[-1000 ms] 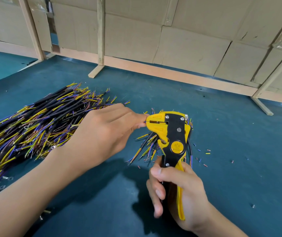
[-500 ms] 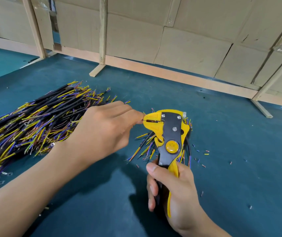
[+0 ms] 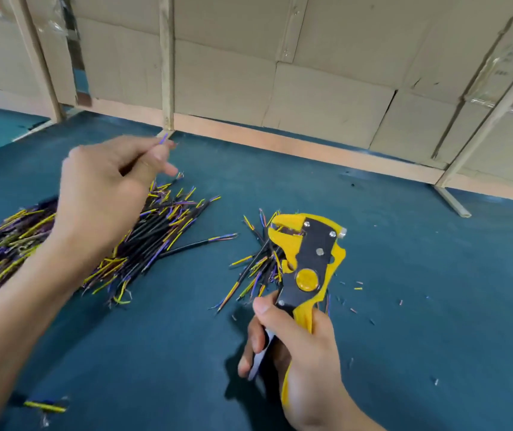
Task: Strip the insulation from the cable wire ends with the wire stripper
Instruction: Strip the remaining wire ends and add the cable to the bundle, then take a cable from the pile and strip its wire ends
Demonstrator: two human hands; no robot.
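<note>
Teal bench (image 3: pixel 404 306), cardboard wall behind. Your left hand (image 3: pixel 106 194) has pulled away from the stripper (image 3: pixel 308 259) and now pinches one cable (image 3: pixel 163 139) above the big pile (image 3: pixel 143 241). Looks like that end's done. Right hand (image 3: pixel 298 346) still grips the handles, stripper mouth empty near the small pile (image 3: pixel 255 269).

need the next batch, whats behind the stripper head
A small pile of cables fans out on the mat behind the wire stripper; the tool covers the pile's right part.

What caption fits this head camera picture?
Left hand lifts a cable above the pile; right hand holds the wire stripper.
</note>
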